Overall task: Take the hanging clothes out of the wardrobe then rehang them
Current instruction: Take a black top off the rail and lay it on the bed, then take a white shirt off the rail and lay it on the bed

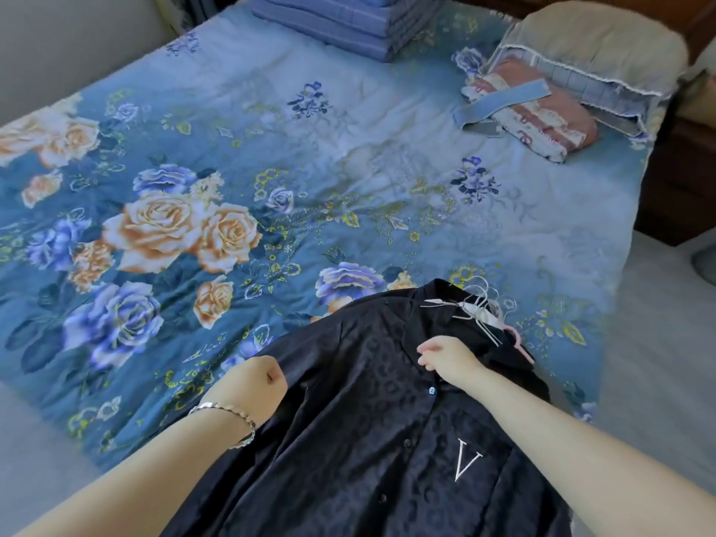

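A black button-up shirt (372, 439) with a white V on its chest lies front up on the near edge of the bed. Hanger hooks, clear and pink, (499, 323) stick out of its collar. My left hand (253, 383), wearing a silver bracelet, is curled and grips the shirt's left shoulder edge. My right hand (445, 360) pinches the fabric of the placket just below the collar. The hangers' bodies are hidden inside the clothes.
The bed carries a blue floral cover (240, 180). A stack of folded blue bedding (348, 21) sits at the far end. A pillow (596, 48) and a folded pink patterned cloth (542, 118) lie at the far right. Dark wooden furniture (682, 180) stands right of the bed.
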### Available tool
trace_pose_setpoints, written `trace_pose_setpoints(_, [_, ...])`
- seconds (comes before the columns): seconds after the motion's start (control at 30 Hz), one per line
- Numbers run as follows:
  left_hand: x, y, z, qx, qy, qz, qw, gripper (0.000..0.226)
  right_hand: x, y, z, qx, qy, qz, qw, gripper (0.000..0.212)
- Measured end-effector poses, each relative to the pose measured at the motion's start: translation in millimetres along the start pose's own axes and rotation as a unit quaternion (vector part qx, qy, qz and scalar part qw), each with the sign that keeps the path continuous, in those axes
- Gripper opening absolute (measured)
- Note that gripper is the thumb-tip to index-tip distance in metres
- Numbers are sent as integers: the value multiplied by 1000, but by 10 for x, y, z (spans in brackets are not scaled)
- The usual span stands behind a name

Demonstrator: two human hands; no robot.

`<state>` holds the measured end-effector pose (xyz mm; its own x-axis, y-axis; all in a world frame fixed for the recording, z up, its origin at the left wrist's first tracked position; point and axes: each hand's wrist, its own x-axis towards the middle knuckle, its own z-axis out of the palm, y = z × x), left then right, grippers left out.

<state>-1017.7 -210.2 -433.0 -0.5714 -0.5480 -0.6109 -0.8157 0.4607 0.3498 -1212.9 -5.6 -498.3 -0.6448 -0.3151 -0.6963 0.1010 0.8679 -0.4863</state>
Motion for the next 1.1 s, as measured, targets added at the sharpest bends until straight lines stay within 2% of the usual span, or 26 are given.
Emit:
trace_pose_setpoints(0.07, [-181, -102, -156, 21, 12, 3, 1000, 29, -285, -354, 113, -46, -54, -57, 996, 20])
trace_pose_setpoints(0.2, [-670, -494, -579, 51, 45, -17, 998, 15, -947, -1128, 429, -130, -106, -159, 973, 21])
trace_pose_setpoints(0.3, [-1167, -927, -944, 47, 89, -40, 994, 20, -1540, -1737, 800, -219, -128, -230, 940, 27])
trace_pose_setpoints(0.4, [-1725, -1497, -1304, 17, 142, -72, 987, 22, -2209, -2304, 1253, -289, -158, -310, 892, 28])
trace_pose_setpoints(0.57, [-2901, -2573, -1756, -19, 234, -130, 963, 19, -3491, -3065, 2166, -403, -151, -439, 788, 30])
trace_pose_setpoints(0.73, [-4167, -3684, -1935, -59, 315, -227, 920, 9, -4858, -3618, 3233, -430, -171, -564, 684, 29])
trace_pose_setpoints(0.9, [-5448, -4569, -1972, -92, 373, -347, 856, 14, -6100, -3925, 4326, -481, -219, -645, 552, 30])
trace_pose_setpoints(0.97, [-5935, -4851, -1968, -112, 391, -390, 826, 10, -6592, -3999, 4697, -492, -232, -677, 495, 31])
trace_pose_setpoints(1.1, [-6828, -5202, -1898, -118, 433, -490, 748, 23, -7522, -4078, 5331, -479, -270, -736, 394, 27])
